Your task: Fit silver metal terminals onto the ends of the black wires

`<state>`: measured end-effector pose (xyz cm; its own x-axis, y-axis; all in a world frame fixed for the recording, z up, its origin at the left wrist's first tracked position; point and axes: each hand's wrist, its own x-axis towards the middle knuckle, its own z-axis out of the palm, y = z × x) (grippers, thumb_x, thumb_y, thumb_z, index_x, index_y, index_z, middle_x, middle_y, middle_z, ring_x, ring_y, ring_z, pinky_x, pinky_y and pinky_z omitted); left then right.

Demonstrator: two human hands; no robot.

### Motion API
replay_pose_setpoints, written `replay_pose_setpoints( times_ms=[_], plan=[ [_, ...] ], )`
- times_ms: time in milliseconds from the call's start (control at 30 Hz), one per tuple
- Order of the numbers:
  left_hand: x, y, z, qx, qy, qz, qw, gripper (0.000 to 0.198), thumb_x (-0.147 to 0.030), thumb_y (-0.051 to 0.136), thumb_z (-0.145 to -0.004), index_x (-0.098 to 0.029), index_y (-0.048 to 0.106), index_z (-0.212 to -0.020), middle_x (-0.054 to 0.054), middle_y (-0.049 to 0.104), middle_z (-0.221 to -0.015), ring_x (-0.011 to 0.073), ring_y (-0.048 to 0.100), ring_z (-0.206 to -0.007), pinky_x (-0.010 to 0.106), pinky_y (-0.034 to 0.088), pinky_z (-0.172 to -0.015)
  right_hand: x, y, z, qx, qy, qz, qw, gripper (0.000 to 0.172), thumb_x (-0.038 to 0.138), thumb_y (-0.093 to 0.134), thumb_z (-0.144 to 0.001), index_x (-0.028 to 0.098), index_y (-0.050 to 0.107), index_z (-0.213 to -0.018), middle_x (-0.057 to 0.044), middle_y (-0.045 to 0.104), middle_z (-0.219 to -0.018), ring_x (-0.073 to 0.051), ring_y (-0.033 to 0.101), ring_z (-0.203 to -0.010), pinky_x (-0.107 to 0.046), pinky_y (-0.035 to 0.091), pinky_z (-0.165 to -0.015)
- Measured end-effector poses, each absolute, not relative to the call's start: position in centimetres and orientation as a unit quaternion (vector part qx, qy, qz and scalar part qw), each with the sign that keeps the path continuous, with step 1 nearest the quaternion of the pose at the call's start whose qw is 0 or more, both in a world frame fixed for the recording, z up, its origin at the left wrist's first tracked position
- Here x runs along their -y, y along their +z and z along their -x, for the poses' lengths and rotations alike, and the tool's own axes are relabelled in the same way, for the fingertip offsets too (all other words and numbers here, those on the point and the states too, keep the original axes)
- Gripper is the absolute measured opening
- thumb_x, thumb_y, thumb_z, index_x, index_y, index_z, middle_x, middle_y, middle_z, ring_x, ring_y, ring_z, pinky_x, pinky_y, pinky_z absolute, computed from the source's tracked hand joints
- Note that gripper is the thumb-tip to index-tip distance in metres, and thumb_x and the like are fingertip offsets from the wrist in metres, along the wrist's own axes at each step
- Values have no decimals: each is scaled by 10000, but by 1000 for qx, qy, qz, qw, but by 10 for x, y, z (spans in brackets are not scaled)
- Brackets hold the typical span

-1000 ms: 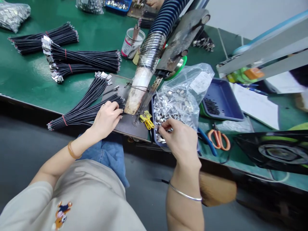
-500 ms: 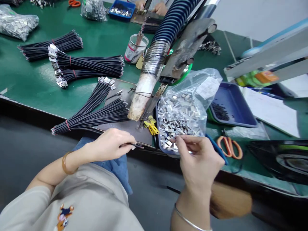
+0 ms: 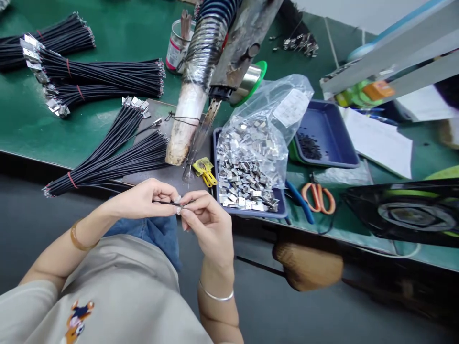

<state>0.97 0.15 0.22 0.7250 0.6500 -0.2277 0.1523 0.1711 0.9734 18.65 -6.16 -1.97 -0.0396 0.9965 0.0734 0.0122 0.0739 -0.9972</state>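
Orange-handled scissors (image 3: 318, 197) on the green bench (image 3: 21, 124), just right of a blue-handled tool (image 3: 300, 201). Blue tray (image 3: 335, 134) with small black bits (image 3: 309, 145) behind them, white papers (image 3: 383, 143) to its right. Black unit (image 3: 405, 215) at far right. Labelled jar (image 3: 174, 50) with brown sticks (image 3: 185, 25) at back. Brown seat (image 3: 311, 267) below bench edge.

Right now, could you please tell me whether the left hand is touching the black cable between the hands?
Touching: in the head view, the left hand holds the black cable between thumb and fingers, with no gap showing.
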Motion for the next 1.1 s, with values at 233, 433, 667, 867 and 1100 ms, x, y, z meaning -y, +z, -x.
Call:
replay_pose_setpoints(
  times_ms=[233, 433, 667, 867, 1100],
  plan=[
    [6, 2, -21, -392, 282, -578, 658, 195, -273, 641, -784, -110, 615, -681, -50, 412, -588, 62, 311, -554, 194, 256, -508, 70, -33, -184, 616, 133, 525, 571, 114, 142, 695, -885, 246, 672, -927, -15, 746, -899, -145, 727, -736, -250, 607, -605],
    [11, 1, -26, -429, 325, -571, 620, 179, -255, 645, -768, -120, 608, -656, -51, 425, -563, 63, 331, -545, 189, 291, -504, 67, -36, -178, 722, -55, 492, 483, 210, 92, 674, -898, 246, 656, -1039, -53, 817, -964, -180, 798, -820, -254, 647, -720],
    [13, -4, -25, -453, 356, -533, 619, 147, -268, 684, -758, -124, 652, -765, -26, 563, -619, 71, 473, -559, 184, 398, -541, 62, -35, -178, 641, 7, 532, 553, 193, 97, 702, -877, 248, 678, -994, -36, 813, -949, -180, 794, -824, -282, 654, -732],
    [15, -3, -25, -445, 364, -526, 627, 126, -242, 675, -781, -117, 664, -768, -20, 600, -608, 66, 514, -543, 171, 439, -540, 55, -25, -182, 564, 268, 556, 549, 72, 186, 683, -896, 216, 718, -840, -45, 781, -919, -165, 760, -835, -264, 638, -693],
    [16, -5, -27, -445, 370, -554, 599, 91, -205, 674, -781, -116, 693, -780, 27, 700, -730, 94, 599, -642, 183, 507, -630, 52, -26, -179, 554, 322, 539, 547, 81, 173, 687, -871, 217, 737, -824, -48, 775, -916, -161, 757, -834, -256, 636, -705]
  ],
)
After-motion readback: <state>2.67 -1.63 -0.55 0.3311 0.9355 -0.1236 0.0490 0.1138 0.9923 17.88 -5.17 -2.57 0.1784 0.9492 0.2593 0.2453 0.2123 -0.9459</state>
